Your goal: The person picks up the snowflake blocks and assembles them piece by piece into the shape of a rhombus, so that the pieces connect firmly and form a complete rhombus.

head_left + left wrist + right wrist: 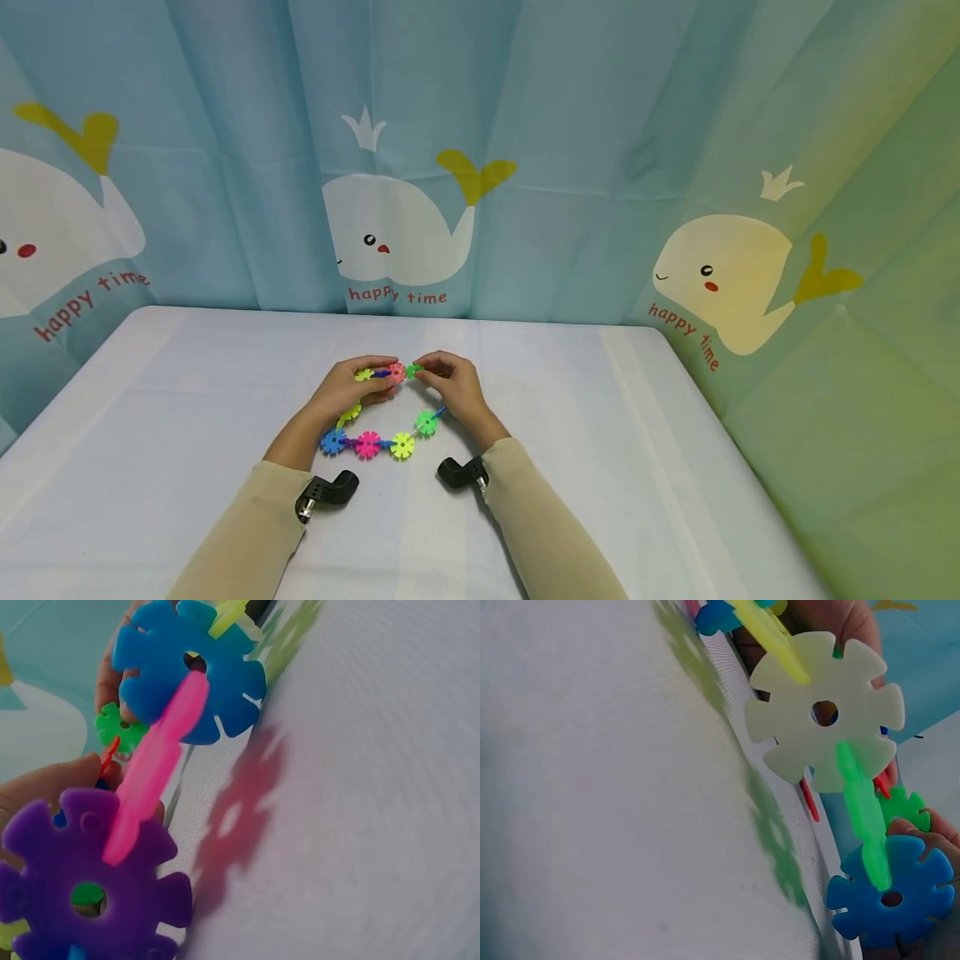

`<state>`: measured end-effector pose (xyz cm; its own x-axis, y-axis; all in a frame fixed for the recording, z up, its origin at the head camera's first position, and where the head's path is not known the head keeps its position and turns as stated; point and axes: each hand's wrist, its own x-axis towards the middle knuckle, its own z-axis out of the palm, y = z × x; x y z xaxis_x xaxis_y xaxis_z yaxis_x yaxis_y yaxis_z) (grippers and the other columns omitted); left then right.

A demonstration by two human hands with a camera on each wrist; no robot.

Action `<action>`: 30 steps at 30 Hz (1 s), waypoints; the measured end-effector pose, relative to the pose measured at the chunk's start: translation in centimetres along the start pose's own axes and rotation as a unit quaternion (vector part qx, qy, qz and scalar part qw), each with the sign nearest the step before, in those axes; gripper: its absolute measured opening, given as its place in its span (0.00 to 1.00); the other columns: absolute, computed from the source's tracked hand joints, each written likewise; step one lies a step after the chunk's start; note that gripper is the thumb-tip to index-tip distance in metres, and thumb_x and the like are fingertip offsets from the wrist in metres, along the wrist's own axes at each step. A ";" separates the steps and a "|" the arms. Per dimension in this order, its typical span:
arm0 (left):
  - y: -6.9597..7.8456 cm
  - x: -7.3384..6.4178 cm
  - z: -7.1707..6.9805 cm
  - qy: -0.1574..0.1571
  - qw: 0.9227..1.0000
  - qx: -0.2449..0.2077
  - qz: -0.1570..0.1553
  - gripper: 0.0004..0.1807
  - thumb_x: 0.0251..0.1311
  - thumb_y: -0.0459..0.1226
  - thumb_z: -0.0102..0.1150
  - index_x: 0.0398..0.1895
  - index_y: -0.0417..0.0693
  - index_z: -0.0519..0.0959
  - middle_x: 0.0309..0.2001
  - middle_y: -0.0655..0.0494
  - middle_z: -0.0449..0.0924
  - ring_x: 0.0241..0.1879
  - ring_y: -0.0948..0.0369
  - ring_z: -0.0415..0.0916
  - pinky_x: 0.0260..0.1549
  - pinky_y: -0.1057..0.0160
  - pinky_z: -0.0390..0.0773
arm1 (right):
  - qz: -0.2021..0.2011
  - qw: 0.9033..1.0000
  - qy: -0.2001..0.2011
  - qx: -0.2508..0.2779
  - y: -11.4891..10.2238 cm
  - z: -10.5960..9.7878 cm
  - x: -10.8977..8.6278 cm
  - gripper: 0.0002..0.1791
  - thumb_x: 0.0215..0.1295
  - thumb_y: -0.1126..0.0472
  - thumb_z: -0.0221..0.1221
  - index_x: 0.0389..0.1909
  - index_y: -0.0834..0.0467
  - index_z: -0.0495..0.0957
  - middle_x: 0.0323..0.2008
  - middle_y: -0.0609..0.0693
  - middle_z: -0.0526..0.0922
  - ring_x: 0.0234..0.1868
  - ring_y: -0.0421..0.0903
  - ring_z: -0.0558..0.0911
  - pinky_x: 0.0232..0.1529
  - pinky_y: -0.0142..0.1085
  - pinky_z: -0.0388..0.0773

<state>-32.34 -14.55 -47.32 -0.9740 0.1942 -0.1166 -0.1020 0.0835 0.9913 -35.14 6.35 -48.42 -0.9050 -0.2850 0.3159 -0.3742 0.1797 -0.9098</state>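
Above the white table, my left hand grips a pink-red snowflake disc near one end of a chain of interlocking toothed plastic discs. My right hand pinches a green snowflake disc right at that pink-red disc's edge. From the left hand the chain loops toward the person: a yellow disc, a blue disc, a pink disc, another yellow disc and a green disc. Close up, the left wrist view shows a purple disc, the right wrist view a white disc.
The white table spreads out around both hands. Behind it hangs a blue-green curtain printed with whales. Black wrist camera mounts stick out from the beige sleeves.
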 end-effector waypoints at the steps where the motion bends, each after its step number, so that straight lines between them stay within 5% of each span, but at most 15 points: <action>1: 0.0 0.0 0.0 0.000 1.000 -0.003 0.002 0.26 0.64 0.34 0.62 0.65 0.41 0.73 0.56 0.38 0.76 0.42 0.62 0.84 0.45 0.65 0.83 | -0.001 1.000 0.000 0.000 0.0 0.0 0.0 0.06 0.62 0.69 0.65 0.40 0.64 0.84 0.37 0.59 0.86 0.33 0.37 0.82 0.37 0.29 0.81; 10: 0.1 -0.1 0.1 0.006 1.000 0.006 0.005 0.25 0.64 0.32 0.62 0.65 0.39 0.73 0.60 0.35 0.74 0.43 0.63 0.84 0.45 0.65 0.83 | 0.003 1.000 -0.010 0.005 -0.3 0.1 0.0 0.07 0.62 0.71 0.64 0.40 0.69 0.83 0.39 0.65 0.85 0.33 0.40 0.82 0.35 0.27 0.80; 18: 0.0 -0.1 -0.1 0.000 1.000 0.012 0.015 0.25 0.65 0.31 0.61 0.66 0.36 0.72 0.61 0.32 0.72 0.44 0.62 0.84 0.46 0.65 0.82 | -0.009 0.999 -0.031 -0.007 -3.6 -0.1 -0.8 0.07 0.62 0.74 0.63 0.40 0.73 0.82 0.38 0.68 0.84 0.36 0.54 0.84 0.36 0.30 0.82; 30: -0.1 -0.1 -0.1 0.002 1.000 0.018 0.009 0.25 0.66 0.31 0.60 0.66 0.36 0.72 0.61 0.33 0.74 0.43 0.64 0.84 0.46 0.67 0.82 | 0.010 0.999 -0.040 -0.011 -4.0 0.0 -0.9 0.07 0.62 0.74 0.62 0.40 0.72 0.83 0.37 0.68 0.84 0.35 0.50 0.83 0.36 0.28 0.80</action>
<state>-32.26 -14.69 -47.45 -0.9764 0.1922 -0.0989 -0.0778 0.1146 0.9904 -32.80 5.86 -45.04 -0.8941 -0.3544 0.2737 -0.3604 0.2070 -0.9095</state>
